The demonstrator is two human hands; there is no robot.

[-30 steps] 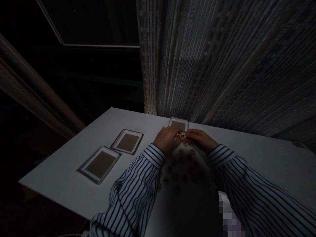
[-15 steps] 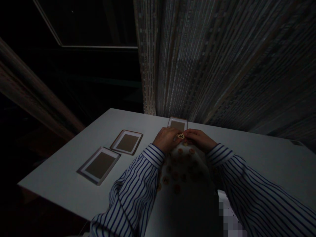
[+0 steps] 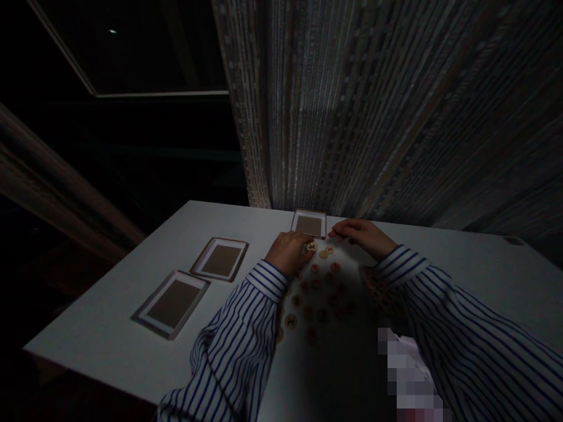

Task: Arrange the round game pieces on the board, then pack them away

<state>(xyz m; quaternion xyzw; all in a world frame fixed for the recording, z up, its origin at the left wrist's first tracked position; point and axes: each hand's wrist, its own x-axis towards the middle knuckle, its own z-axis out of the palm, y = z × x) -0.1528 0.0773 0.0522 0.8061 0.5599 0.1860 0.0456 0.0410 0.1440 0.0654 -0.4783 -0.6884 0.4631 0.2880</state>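
My left hand (image 3: 288, 252) is closed on a round wooden xiangqi piece (image 3: 311, 246) with a dark character on its face, held between thumb and fingers just above the white table (image 3: 259, 223). To its right, my right hand (image 3: 358, 234) hovers with loosely bent fingers slightly apart; I see nothing in them. Below the right fingertips lie two more pale pieces (image 3: 326, 252), partly overlapping. Many other xiangqi pieces (image 3: 291, 321), with red or dark characters, are scattered between my forearms. Shadow makes most of their characters hard to read.
Two shallow framed trays with brown bases, a nearer one (image 3: 136, 316) and a farther one (image 3: 196, 265), lie at the left. A third tray (image 3: 309, 211) lies by the back edge. A brown patterned container (image 3: 380, 293) is partly behind my right sleeve. A curtain (image 3: 325, 117) hangs behind.
My right hand has come off the piece and moved right, apart from my left hand. The left hand still holds the piece. The view has shifted slightly, uncovering the pieces and the back tray.
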